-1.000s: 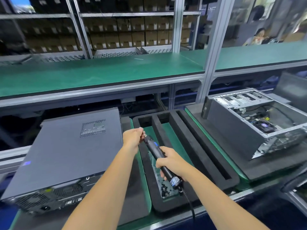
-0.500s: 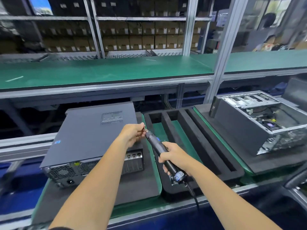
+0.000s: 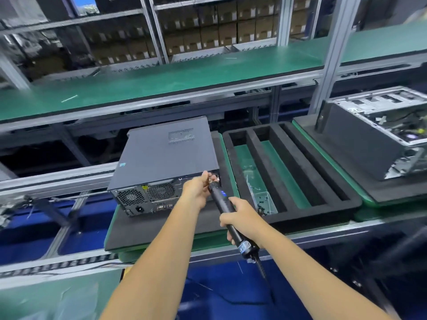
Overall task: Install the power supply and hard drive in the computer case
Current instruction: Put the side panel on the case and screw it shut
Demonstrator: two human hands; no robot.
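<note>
— Hands?
— Right hand (image 3: pixel 242 221) wraps the black cylindrical electric screwdriver (image 3: pixel 227 212); left hand (image 3: pixel 196 192) pinches its tip.
— Cases?
— Two: closed matte-grey computer case (image 3: pixel 166 158) on foam, open metal case (image 3: pixel 379 137) right.

- The closed dark grey metal computer case (image 3: pixel 166 158) lies flat on a black foam pad (image 3: pixel 161 229); bare pad shows in front of its rear panel, near the belt's edge.
- At the case's near right corner, the left hand (image 3: pixel 196 192) and the tip of the black electric screwdriver (image 3: pixel 227 211) fill the narrow gap beside the black foam tray (image 3: pixel 346 199).
- The right hand (image 3: pixel 242 221) grips the screwdriver's barrel over the tray's near left corner.
- The tray's long green-floored slots lie open from above; small dark screws (image 3: pixel 263 202) litter the left slot's near end.
- The open silver-framed computer chassis (image 3: pixel 379 137) blocks the right side.
- The green shelf (image 3: pixel 161 82) overhangs the belt's far edge.
</note>
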